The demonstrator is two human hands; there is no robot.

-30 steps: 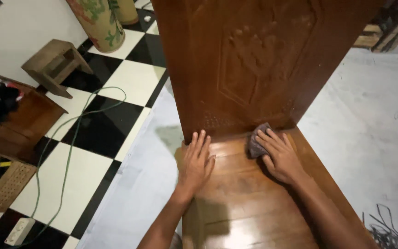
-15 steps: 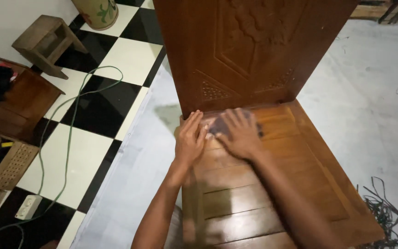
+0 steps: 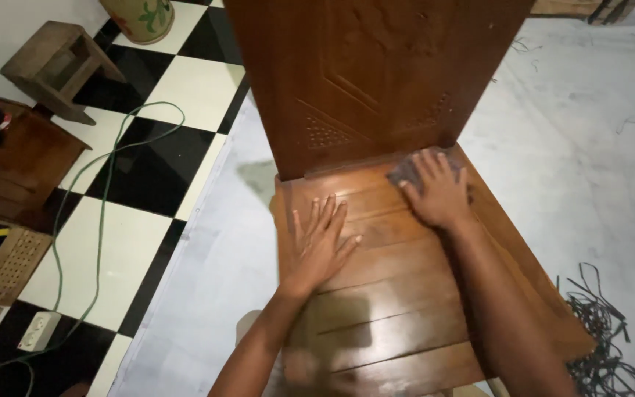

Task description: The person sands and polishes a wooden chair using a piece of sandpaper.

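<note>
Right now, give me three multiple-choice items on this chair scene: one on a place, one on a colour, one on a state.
1. Where does the right hand press the cloth?
A. the seat's back right corner
B. the seat's front edge
C. the stool

2. What colour is the cable on the tiled floor?
A. red
B. green
C. blue

3. How is the left hand?
A. clenched in a fist
B. gripping the cable
C. flat on the seat, fingers spread

Answers: A, the cloth lies where seat meets backrest; B, it loops green across the tiles; C, the palm lies open on the slats.

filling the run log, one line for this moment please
left hand: flat on glossy brown wooden seat | right hand: pressing grey cloth by carved backrest
</note>
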